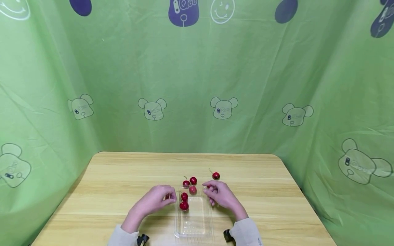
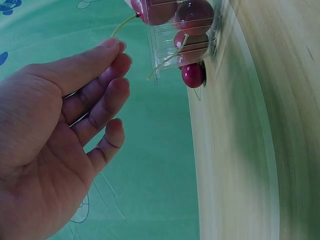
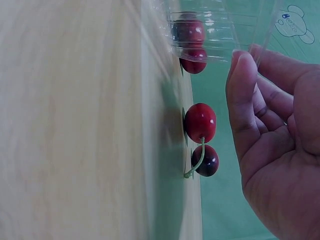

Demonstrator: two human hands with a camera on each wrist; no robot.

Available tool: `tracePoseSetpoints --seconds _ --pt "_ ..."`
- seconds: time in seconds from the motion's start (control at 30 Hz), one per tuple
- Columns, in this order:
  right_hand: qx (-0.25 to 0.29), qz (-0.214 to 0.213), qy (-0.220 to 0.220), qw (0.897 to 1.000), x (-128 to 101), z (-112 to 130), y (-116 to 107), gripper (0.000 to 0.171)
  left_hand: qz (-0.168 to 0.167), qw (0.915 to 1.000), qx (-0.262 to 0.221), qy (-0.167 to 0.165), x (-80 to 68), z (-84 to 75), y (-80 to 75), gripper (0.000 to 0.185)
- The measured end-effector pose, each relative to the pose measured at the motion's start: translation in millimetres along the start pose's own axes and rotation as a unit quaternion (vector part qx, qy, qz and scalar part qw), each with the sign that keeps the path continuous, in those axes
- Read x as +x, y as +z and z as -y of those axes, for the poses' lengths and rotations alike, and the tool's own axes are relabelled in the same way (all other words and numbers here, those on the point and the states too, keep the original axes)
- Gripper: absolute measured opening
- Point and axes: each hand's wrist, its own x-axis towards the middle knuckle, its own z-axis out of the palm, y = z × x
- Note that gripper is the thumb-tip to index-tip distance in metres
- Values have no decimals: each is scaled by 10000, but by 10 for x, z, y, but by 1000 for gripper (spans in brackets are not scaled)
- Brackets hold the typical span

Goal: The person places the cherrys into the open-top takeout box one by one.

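A clear plastic box (image 1: 197, 228) stands on the table, with red cherries in its left part and others beyond its far wall. My left hand (image 1: 159, 198) is at the box's left side. Between its thumb and fingertips it pinches the green stem of a cherry (image 2: 156, 11), which hangs at the box's wall. On the opposite side, my right hand (image 1: 221, 194) grips the rim of the box between thumb and fingers, as the right wrist view shows. Inside the box, a lower cherry (image 1: 184, 206) touches the one above it.
Past the box's far end lie two cherries, one left (image 1: 186, 183) and one right (image 1: 193, 180). Farther right is a stemmed cherry (image 1: 216, 176). Another cherry (image 3: 200, 122) sits by the right hand, mostly hidden in the head view. A green curtain (image 1: 191, 136) surrounds the wooden table (image 1: 271, 212).
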Motion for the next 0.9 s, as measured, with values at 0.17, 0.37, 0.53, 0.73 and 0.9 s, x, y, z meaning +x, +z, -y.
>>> tracePoseSetpoints --seconds 0.17,0.37,0.53,0.73,0.9 --pt "49 7 2 10000 0 -5 1 42 71 10000 28 22 0 3 14 6" --pt "40 10 -34 10000 -4 0 2 42 105 9999 40 79 3 2 28 5" --pt "48 15 -12 10000 -4 4 2 42 122 9999 15 76 9 -7 31 6" --pt "57 11 5 10000 0 4 1 42 137 9999 28 34 16 -8 34 6" --pt "79 13 27 10000 -2 8 4 43 106 9999 81 84 17 -7 47 6"
